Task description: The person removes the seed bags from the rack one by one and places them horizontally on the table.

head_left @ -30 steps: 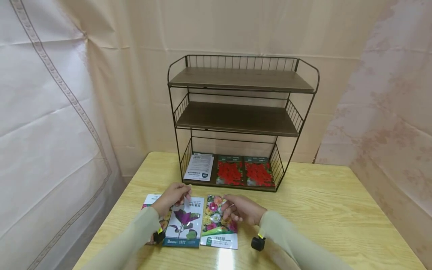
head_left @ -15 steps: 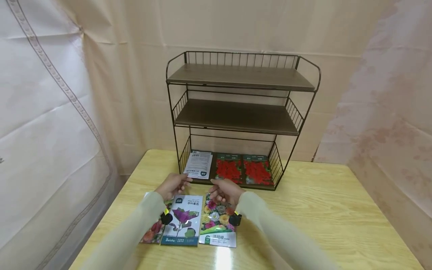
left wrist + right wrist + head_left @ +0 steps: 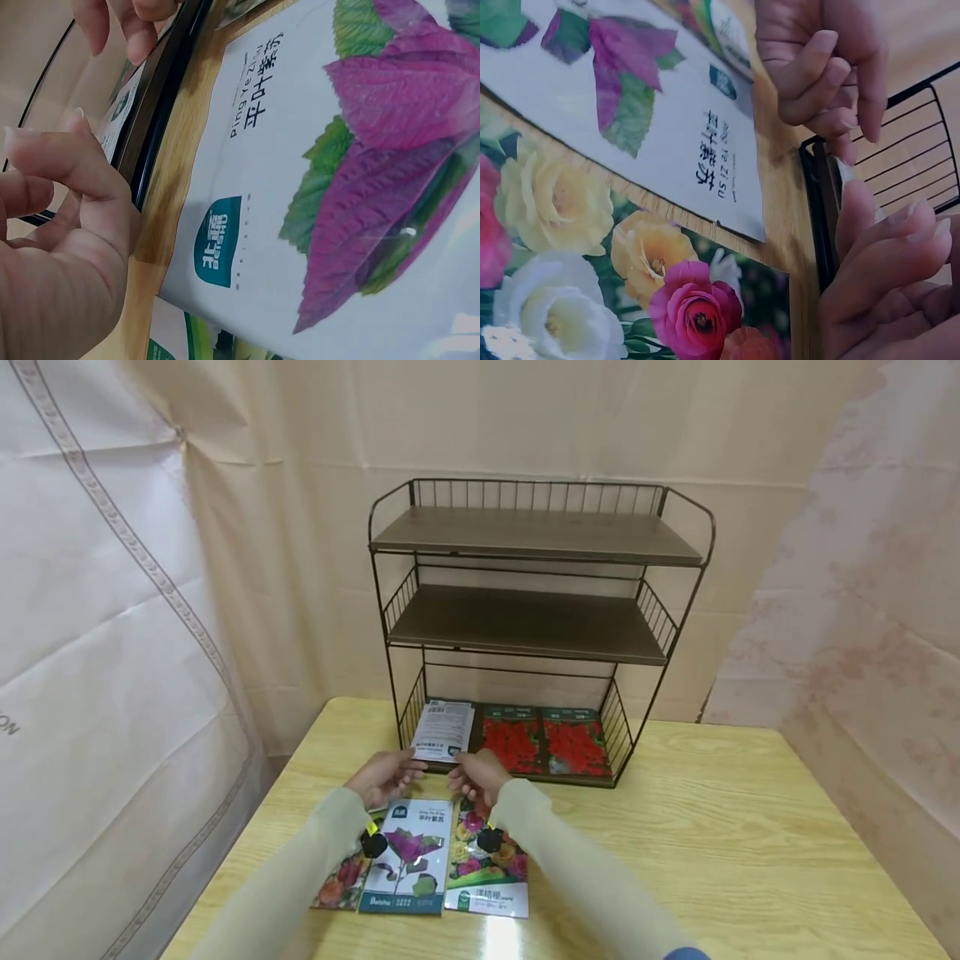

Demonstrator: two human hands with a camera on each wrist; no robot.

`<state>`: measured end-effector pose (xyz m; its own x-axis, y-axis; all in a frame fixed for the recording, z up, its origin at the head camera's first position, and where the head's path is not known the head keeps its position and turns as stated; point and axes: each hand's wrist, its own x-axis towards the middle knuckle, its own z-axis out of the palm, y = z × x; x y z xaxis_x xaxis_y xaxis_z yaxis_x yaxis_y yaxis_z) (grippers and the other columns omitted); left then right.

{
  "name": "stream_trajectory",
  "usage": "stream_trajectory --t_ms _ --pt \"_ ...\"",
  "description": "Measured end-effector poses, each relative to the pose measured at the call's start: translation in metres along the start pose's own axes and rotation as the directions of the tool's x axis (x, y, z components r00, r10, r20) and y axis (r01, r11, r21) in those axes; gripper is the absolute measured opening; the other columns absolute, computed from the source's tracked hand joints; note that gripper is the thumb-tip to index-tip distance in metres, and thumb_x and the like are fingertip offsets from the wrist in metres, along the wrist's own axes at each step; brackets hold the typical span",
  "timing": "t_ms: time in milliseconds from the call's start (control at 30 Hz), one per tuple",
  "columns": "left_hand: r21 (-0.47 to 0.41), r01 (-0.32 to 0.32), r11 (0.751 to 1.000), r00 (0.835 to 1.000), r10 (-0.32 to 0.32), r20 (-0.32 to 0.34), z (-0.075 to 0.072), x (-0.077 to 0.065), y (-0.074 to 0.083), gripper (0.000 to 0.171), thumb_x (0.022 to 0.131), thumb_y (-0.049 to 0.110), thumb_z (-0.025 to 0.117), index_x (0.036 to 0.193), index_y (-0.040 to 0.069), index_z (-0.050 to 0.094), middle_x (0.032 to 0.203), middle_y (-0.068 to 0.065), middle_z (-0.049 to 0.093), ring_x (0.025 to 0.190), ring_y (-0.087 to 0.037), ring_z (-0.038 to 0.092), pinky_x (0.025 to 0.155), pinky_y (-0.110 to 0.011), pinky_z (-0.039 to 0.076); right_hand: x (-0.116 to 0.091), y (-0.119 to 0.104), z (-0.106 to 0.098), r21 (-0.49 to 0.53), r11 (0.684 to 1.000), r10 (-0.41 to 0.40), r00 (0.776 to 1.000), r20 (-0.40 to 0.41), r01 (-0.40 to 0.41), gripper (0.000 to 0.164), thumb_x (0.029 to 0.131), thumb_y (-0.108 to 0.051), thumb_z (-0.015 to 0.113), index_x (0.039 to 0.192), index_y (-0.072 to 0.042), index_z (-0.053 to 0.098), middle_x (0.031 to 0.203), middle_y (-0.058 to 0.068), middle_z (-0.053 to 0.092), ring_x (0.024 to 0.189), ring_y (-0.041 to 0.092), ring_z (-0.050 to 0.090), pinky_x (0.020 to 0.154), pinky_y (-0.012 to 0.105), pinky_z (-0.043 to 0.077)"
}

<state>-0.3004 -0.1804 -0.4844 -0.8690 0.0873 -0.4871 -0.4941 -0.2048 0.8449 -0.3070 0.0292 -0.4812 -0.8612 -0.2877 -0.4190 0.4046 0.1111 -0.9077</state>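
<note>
A white seed packet [image 3: 444, 732], text side up, lies at the left of the rack's bottom shelf. My left hand [image 3: 384, 778] pinches its near left corner; the other fingers are bent. At the near right corner, my right hand [image 3: 480, 775] pinches the same packet between thumb and fingers. Both hands hide part of its near edge in the wrist views. Below them on the table lie a purple-leaf seed packet [image 3: 408, 860], a mixed-flower seed packet [image 3: 487, 893] and, partly under the left forearm, another flower seed packet [image 3: 337, 889].
The dark three-tier rack [image 3: 528, 646] stands at the table's back, with wire sides. Two red-flower seed packets [image 3: 512, 739] lie side by side on its bottom shelf. Wooden table [image 3: 712, 827] extends to the right. Cloth curtains [image 3: 300, 568] hang behind and at the sides.
Both hands have moved forward from above the table packets to the shelf's front edge. The right hand has also come left, and both now meet the white packet's near corners.
</note>
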Motion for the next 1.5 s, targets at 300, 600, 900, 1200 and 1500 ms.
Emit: stream_trajectory --t_ms 300,600,900,1200,1500 --pt "-0.058 0.021 0.998 1.0 -0.02 0.018 0.003 0.001 -0.003 0.034 0.11 0.016 0.047 0.129 -0.011 0.055 0.091 -0.014 0.072 0.058 -0.004 0.054 0.049 -0.014 0.042 -0.001 -0.005 -0.001 -0.075 0.996 0.048 0.997 -0.058 -0.052 0.042 0.105 -0.028 0.051 0.104 0.009 0.072 0.064 0.003 0.063 0.041 0.003 0.04 0.039 0.02 0.034" --pt "-0.074 0.017 0.997 0.998 -0.012 0.064 0.01 0.001 -0.009 0.029 0.11 0.015 0.048 0.119 -0.01 0.06 0.084 -0.009 0.07 0.059 -0.004 0.053 0.049 -0.013 0.041 0.001 -0.004 0.006 -0.099 0.995 -0.007 0.999 -0.05 0.002 0.035 0.105 -0.02 0.054 0.103 0.01 0.072 0.063 0.003 0.065 0.042 0.003 0.039 0.04 0.018 0.033" --pt "-0.061 0.015 0.998 0.998 -0.011 0.063 0.013 0.001 -0.008 0.035 0.11 0.019 0.047 0.115 -0.012 0.062 0.082 -0.009 0.07 0.057 -0.003 0.05 0.05 -0.013 0.04 0.011 -0.006 0.011 -0.243 0.97 -0.043 0.989 -0.143 0.006 0.046 0.107 -0.028 0.054 0.087 0.008 0.075 0.064 0.009 0.07 0.039 0.005 0.046 0.037 0.019 0.036" --pt "0.044 0.033 0.998 0.997 -0.036 0.064 0.019 0.004 -0.008 0.049 0.113 0.031 0.043 0.11 -0.014 0.063 0.076 -0.009 0.069 0.052 -0.001 0.047 0.047 -0.015 0.039 0.024 0.0 0.013 -0.492 0.871 -0.145 0.965 -0.22 0.019 0.047 0.103 -0.032 0.063 0.068 -0.003 0.075 0.054 0.003 0.067 0.037 0.007 0.054 0.037 0.02 0.043" --pt "0.086 0.02 0.996 1.0 -0.021 0.006 0.017 0.007 -0.007 0.039 0.111 0.019 0.045 0.098 -0.011 0.067 0.071 -0.008 0.07 0.049 -0.001 0.046 0.044 -0.015 0.039 0.027 0.001 0.01 -0.541 0.841 -0.126 0.976 -0.178 0.009 0.044 0.099 -0.038 0.07 0.069 -0.006 0.074 0.057 0.005 0.069 0.041 0.012 0.059 0.041 0.026 0.047"
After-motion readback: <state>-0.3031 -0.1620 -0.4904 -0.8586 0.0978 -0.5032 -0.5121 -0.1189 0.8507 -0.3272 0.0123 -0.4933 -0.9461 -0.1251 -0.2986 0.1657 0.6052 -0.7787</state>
